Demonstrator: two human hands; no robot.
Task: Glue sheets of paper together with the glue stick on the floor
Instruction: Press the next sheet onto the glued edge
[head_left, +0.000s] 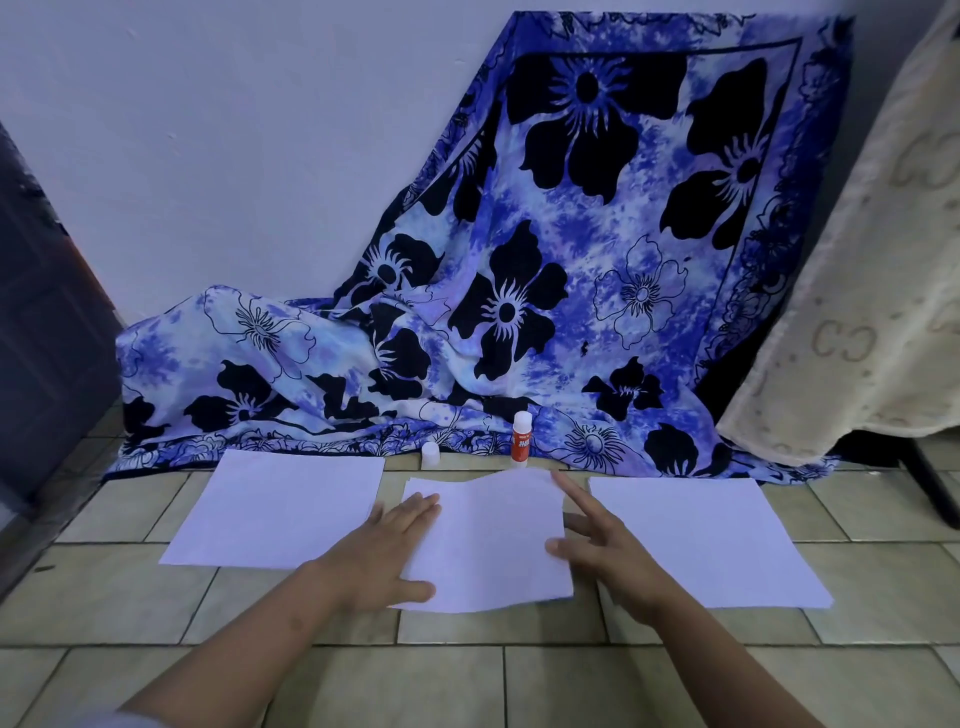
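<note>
Pinned middle sheet (488, 540) w/ left hand (384, 551), fingers (421, 506) flat, prob. to stop sliding. Poised right hand (597, 540) at its edge, fingers spread, empty; glue stick (521, 439) upright behind.

A white left sheet (275, 509), buckling middle sheet (488, 540) and right sheet (701, 540) are lying in a row. Behind them an orange glue stick (521, 439) is standing upright, its white cap (430, 455) sitting apart.
</note>
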